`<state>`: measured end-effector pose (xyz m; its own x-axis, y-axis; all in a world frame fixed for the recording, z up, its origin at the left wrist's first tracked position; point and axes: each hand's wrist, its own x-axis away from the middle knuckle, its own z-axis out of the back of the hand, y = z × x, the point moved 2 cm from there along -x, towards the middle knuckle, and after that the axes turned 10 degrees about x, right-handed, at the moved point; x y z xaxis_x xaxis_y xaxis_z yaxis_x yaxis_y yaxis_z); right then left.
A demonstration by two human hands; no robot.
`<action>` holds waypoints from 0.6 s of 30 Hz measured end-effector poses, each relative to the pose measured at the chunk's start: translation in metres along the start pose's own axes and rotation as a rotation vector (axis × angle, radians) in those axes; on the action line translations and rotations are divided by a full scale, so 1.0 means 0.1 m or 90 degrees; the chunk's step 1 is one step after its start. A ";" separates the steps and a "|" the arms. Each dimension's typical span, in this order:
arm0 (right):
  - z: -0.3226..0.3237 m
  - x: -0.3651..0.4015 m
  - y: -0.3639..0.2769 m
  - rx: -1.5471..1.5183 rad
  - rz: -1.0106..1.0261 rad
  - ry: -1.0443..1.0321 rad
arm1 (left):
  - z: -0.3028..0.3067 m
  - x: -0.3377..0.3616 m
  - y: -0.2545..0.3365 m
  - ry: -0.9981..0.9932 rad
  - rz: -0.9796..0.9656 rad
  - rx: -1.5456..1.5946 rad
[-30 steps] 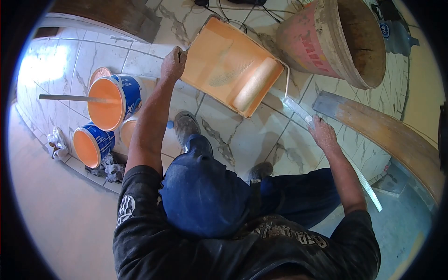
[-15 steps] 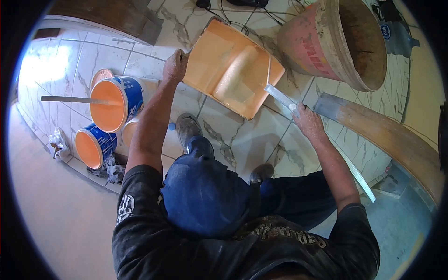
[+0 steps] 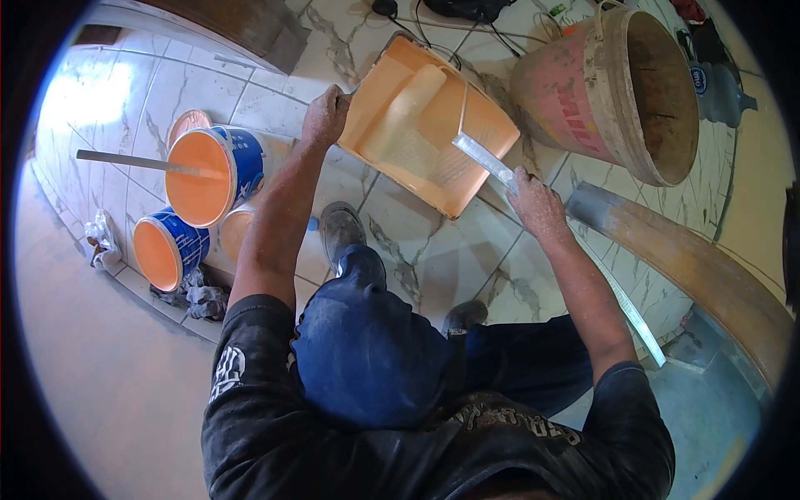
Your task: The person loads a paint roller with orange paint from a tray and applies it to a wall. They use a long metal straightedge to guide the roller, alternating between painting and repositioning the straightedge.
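Observation:
My left hand [image 3: 327, 117] is closed on the left edge of a paint tray [image 3: 487, 125] coated in peach-orange paint. My right hand [image 3: 537, 204] wraps round the long pale pole of a paint roller [image 3: 414, 107]. The pole runs back beneath my right forearm, and its far end shows beyond the elbow. Inside the tray the roller's sleeve lies slantwise, covered with pale peach paint. Its thin wire frame reaches over the tray to the pole.
On the left stand two paint buckets [image 3: 198, 179] [image 3: 158, 254], one with a stick in it. A large worn bucket [image 3: 575, 100] lies tilted at upper right. A curved wooden board [image 3: 683, 242] crosses the right side. Cables [image 3: 500, 37] trail behind the tray on the tiled floor.
The roller sleeve has moved up toward the far end of the tray. My right hand and the pole have shifted slightly left. My left hand stays at the tray's edge.

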<state>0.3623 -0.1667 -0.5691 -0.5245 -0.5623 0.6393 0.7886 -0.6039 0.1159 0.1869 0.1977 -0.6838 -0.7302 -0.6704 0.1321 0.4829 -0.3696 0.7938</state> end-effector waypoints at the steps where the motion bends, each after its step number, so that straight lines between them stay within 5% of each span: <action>1: 0.04 -0.02 -0.04 -0.012 0.003 -0.018 | 0.00 0.00 -0.01 -0.007 0.006 -0.011; 18: 0.23 -0.42 -0.42 -0.042 0.020 0.011 | 0.02 0.01 -0.03 0.006 -0.002 -0.002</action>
<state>0.3584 -0.1048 -0.5837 -0.5054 -0.5913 0.6284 0.7823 -0.6213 0.0445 0.1838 0.1989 -0.6850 -0.7268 -0.6755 0.1243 0.4823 -0.3731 0.7926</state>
